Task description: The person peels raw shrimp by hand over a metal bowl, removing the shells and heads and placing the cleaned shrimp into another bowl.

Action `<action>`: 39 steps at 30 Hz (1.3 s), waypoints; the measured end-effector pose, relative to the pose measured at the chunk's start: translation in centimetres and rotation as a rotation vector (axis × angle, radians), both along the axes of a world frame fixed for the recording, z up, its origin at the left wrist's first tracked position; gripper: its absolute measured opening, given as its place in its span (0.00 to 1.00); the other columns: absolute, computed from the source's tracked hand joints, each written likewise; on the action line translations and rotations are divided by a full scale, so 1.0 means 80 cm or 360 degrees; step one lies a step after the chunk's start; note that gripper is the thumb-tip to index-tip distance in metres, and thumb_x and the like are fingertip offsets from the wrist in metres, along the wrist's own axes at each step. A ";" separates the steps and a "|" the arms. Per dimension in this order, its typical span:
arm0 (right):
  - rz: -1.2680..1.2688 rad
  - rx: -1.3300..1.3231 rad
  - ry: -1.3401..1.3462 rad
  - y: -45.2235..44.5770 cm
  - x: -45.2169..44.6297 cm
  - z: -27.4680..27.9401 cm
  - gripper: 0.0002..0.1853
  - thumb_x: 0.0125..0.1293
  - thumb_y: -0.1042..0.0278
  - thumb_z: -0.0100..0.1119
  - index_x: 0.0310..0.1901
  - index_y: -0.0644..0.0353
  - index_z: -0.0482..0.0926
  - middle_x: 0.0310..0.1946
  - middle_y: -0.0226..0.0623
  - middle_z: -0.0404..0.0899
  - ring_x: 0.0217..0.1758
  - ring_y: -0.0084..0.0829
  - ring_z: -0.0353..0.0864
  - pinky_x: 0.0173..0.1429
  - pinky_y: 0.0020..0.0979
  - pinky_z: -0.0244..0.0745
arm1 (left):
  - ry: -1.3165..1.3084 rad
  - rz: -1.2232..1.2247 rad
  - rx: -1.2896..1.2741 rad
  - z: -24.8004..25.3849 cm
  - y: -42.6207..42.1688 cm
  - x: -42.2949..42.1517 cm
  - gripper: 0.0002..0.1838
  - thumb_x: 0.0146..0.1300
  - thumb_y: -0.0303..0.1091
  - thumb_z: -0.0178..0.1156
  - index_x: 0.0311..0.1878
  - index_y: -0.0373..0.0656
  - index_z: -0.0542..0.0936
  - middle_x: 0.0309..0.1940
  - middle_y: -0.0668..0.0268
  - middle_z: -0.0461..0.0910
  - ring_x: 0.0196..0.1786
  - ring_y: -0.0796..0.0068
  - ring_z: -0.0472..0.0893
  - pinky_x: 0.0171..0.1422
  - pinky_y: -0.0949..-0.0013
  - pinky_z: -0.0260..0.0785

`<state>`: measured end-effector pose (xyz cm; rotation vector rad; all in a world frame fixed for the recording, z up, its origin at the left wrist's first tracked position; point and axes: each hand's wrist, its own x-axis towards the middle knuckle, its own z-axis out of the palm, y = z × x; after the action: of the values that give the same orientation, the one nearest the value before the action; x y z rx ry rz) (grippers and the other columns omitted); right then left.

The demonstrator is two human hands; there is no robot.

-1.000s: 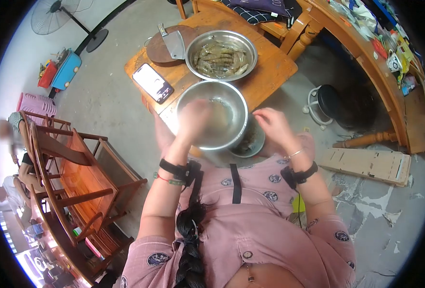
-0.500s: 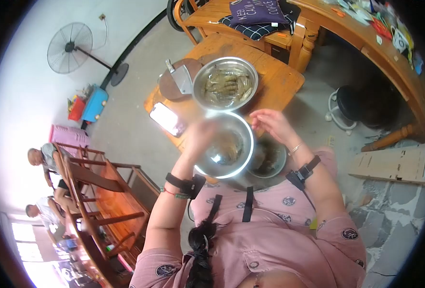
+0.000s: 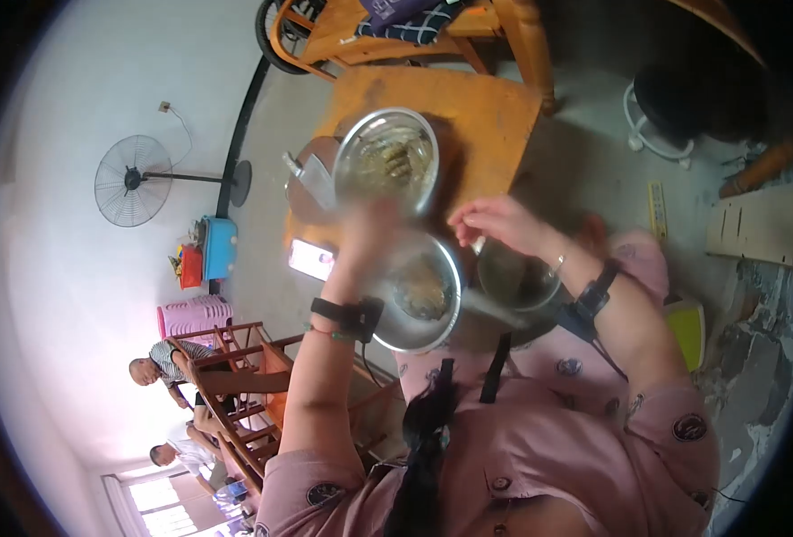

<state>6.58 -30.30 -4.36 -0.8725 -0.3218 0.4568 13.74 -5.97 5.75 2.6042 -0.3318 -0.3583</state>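
Observation:
My left hand [image 3: 374, 231], smeared by motion, is over the near rim of the upper metal bowl [image 3: 342, 183], which holds raw shrimp [image 3: 396, 161]. Its fingers and anything in them cannot be made out. Nearer to me, a second metal bowl [image 3: 457, 300] has shrimp in shallow liquid [image 3: 421, 291]. My right hand [image 3: 502, 224] is closed in a pinch to the right of that bowl, with a small pale spot by its fingertips too small to name. Below it lies a smaller bowl [image 3: 553, 291] with dark contents.
On the wooden table [image 3: 486, 107] are a round board [image 3: 307, 192] with a cleaver [image 3: 318, 183], and a phone [image 3: 311, 259]. A stool [image 3: 674, 107] and a cardboard piece [image 3: 754, 219] are at right. Two people sit beyond wooden chairs [image 3: 262, 380]; a fan [image 3: 132, 179] stands left.
The view has turned and shifted. My left hand has moved from the nearer metal bowl to the shrimp bowl's near rim. My right hand stays beside the nearer bowl, its fingers closer together.

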 end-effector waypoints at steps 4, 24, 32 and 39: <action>0.0048 0.0069 -0.0010 -0.004 0.002 0.009 0.13 0.73 0.64 0.51 0.51 0.63 0.78 0.37 0.31 0.81 0.41 0.22 0.81 0.47 0.24 0.76 | -0.0263 -0.0161 0.0155 -0.020 0.010 -0.008 0.11 0.65 0.30 0.61 0.48 0.36 0.82 0.40 0.63 0.85 0.45 0.77 0.82 0.51 0.72 0.73; -0.0046 0.0300 0.0076 0.004 0.004 0.019 0.14 0.72 0.67 0.51 0.52 0.66 0.78 0.41 0.38 0.82 0.45 0.26 0.81 0.55 0.29 0.77 | 0.0061 0.0340 -0.0571 0.003 -0.024 -0.075 0.13 0.68 0.30 0.59 0.52 0.32 0.80 0.44 0.63 0.84 0.48 0.79 0.81 0.54 0.75 0.71; -0.0227 0.0455 0.0100 0.003 0.012 0.007 0.16 0.72 0.70 0.46 0.54 0.69 0.77 0.40 0.38 0.81 0.46 0.30 0.81 0.57 0.33 0.75 | 0.0175 0.0341 -0.0948 -0.031 -0.001 -0.079 0.13 0.68 0.30 0.59 0.51 0.34 0.80 0.44 0.66 0.84 0.47 0.81 0.80 0.53 0.76 0.70; -0.0167 0.0352 0.0002 0.011 0.044 0.005 0.18 0.71 0.67 0.46 0.54 0.72 0.76 0.37 0.38 0.79 0.43 0.32 0.79 0.53 0.32 0.74 | 0.0233 0.0316 -0.0991 -0.033 0.004 -0.048 0.13 0.69 0.25 0.56 0.54 0.31 0.78 0.47 0.60 0.83 0.52 0.76 0.81 0.58 0.77 0.70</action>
<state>10.09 -29.43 -3.95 -0.6702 -0.3175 0.3176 9.88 -5.67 3.07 1.9665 -0.1055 -0.3119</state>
